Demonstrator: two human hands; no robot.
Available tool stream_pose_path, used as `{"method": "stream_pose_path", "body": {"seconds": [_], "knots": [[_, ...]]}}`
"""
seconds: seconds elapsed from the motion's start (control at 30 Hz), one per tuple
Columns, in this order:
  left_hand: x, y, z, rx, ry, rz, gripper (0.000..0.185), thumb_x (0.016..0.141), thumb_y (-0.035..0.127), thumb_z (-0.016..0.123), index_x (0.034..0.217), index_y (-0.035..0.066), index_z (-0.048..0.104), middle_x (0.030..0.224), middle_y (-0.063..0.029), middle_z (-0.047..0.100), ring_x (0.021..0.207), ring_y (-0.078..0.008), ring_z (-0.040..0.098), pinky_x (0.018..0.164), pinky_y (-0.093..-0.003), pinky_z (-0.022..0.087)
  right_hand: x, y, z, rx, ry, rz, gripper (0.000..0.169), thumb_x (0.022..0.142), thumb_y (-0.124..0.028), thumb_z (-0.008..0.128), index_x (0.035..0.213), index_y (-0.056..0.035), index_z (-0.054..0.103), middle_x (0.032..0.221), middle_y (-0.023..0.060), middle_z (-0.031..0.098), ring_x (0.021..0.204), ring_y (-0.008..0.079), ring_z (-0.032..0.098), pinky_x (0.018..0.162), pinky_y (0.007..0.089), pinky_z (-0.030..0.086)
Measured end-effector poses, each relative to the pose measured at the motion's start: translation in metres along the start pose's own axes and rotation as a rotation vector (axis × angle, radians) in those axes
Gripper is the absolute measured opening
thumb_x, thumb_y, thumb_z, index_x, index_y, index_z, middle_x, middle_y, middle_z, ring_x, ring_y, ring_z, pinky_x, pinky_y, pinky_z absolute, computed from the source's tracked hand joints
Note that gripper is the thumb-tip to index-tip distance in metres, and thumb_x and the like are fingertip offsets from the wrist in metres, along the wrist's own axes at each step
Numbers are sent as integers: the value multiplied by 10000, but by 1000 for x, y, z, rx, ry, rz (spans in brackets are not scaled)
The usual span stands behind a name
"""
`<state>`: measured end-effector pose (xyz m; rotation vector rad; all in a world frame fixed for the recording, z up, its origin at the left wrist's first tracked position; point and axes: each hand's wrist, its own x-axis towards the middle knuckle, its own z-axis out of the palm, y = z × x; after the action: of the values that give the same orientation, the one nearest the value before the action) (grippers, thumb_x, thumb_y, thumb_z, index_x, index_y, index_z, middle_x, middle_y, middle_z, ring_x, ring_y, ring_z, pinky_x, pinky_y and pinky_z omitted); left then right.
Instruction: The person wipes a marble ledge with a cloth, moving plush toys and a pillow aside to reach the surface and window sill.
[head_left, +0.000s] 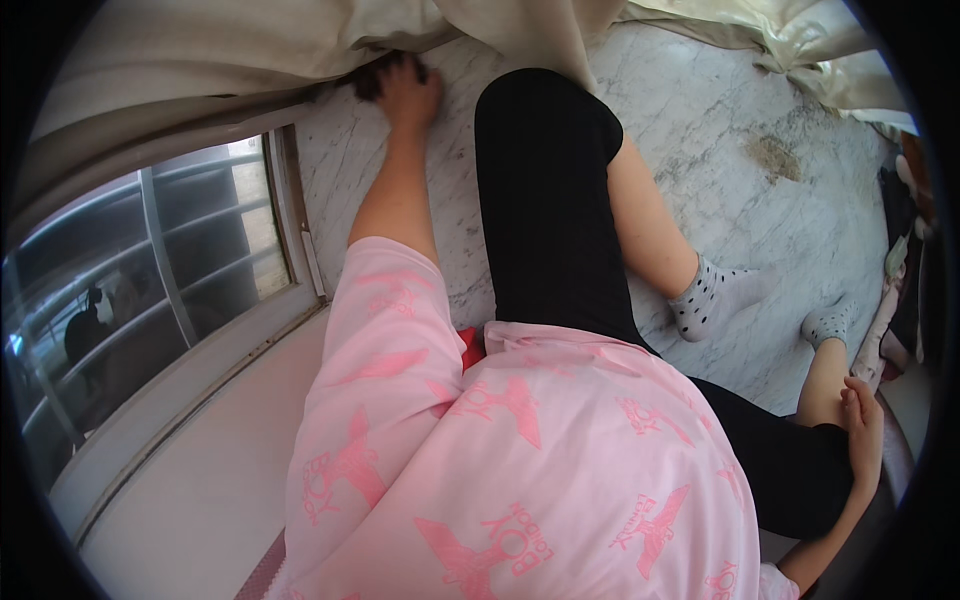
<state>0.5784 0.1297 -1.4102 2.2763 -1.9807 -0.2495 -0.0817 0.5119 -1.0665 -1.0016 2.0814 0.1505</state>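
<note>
My left hand (409, 94) reaches to the far edge of a marble-patterned surface (675, 97). Its fingers lie over a dark, bristly thing (367, 84), slightly blurred and partly hidden by the fingers and a cream curtain (247, 52); its kind cannot be told. Away to the right, my right hand (864, 435) rests by my bent knee, holding nothing visible, with its fingers loosely curled. A brownish patch (774, 156) marks the surface beyond my feet.
On the left is a window (150, 247) with metal bars and a pale frame (300, 217). Curtain fabric hangs along the top and covers part of my raised knee. Dark and pale items (896, 247) lie along the right edge. Something red (470, 347) shows beside my hip.
</note>
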Motion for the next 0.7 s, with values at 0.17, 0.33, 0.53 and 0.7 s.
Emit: {"method": "stream_pose_path", "body": {"seconds": [0.17, 0.33, 0.53, 0.7], "knots": [[-99, 64, 2, -523, -18, 505, 533, 992, 296, 533, 1489, 105, 504, 1550, -158, 460, 1481, -353, 356, 1203, -571, 272, -14, 17, 5, 4, 9, 36, 279, 1078, -145, 536, 1258, 48, 628, 1074, 87, 682, 1025, 144, 631, 944, 271, 482], [-208, -32, -13, -112, -38, 627, 495, 943, 233, 614, 1392, 28, 580, 1545, -174, 466, 1477, -368, 370, 1199, -542, 296, -23, 37, 14, 39, 46, -2, 263, 1075, -129, 535, 1242, 50, 629, 1104, 91, 684, 1034, 152, 643, 949, 279, 490], [-228, -155, -17, -37, 214, -299, 606, 1037, 420, 512, 1494, 25, 469, 1589, -246, 395, 1475, -470, 325, 1162, -596, 303, -32, 70, 21, -30, 57, -45, 271, 1079, -142, 528, 1250, 43, 627, 1097, 83, 689, 1046, 149, 655, 956, 283, 494], [-256, -56, 12, -81, 96, 1, 655, 967, 423, 600, 1496, 56, 480, 1585, -212, 401, 1495, -449, 295, 1157, -626, 290, -48, 77, 39, -37, 110, -49, 265, 1076, -146, 526, 1236, 37, 631, 1082, 85, 687, 1031, 151, 646, 942, 284, 488]]}}
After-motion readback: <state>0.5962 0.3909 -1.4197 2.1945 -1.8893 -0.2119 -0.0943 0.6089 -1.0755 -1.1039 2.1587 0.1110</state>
